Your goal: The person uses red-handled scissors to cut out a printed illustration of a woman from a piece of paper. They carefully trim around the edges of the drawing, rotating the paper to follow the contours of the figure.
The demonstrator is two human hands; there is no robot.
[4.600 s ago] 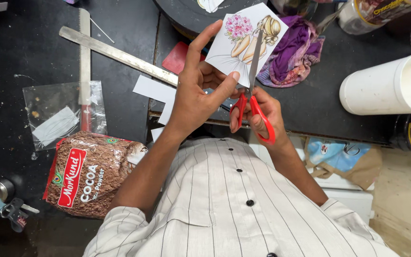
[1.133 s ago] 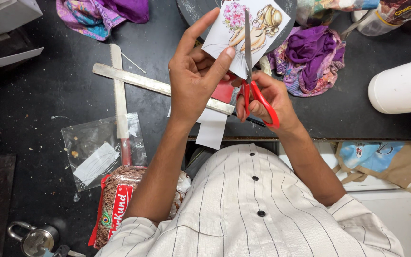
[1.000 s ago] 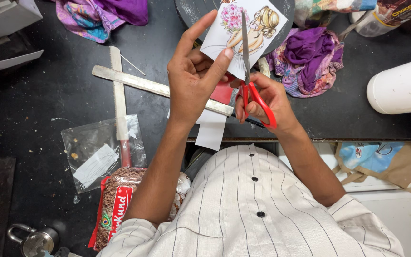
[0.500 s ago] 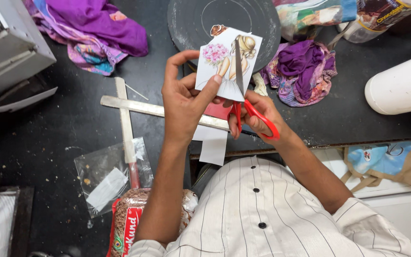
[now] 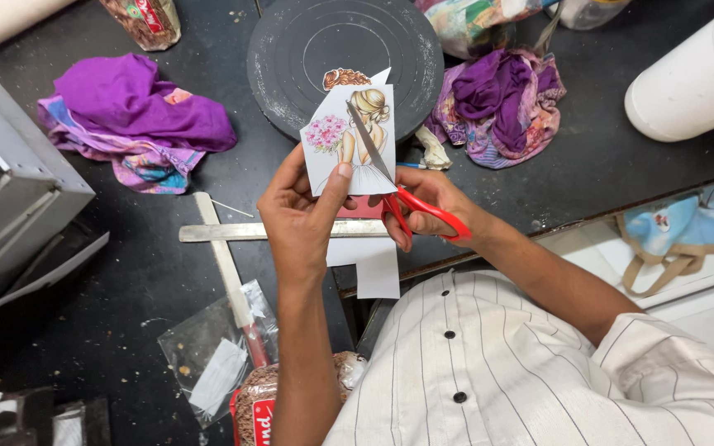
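Note:
My left hand (image 5: 301, 216) pinches a white paper cut-out (image 5: 347, 139) that shows a blonde figure in a white dress with pink flowers. My right hand (image 5: 431, 198) grips red-handled scissors (image 5: 411, 208). Their metal blades lie across the picture, beside the figure's back. Both hands hover over the front edge of the black worktop (image 5: 126, 272). A second small printed figure (image 5: 345, 78) peeks out behind the cut-out, on the round black turntable (image 5: 340, 49).
A steel ruler (image 5: 233, 232) and a serrated knife (image 5: 226, 272) cross on the worktop. Paper scraps (image 5: 378, 268), a clear plastic bag (image 5: 212, 363), purple cloths (image 5: 138, 116) (image 5: 497, 103), a white cylinder (image 5: 696, 74) and a grey metal box (image 5: 2, 190) stand around.
The view has swung up and left over the worktop. The cut-out and scissors sit lower in view, the paper has turned a little, and the blades have angled across the figure.

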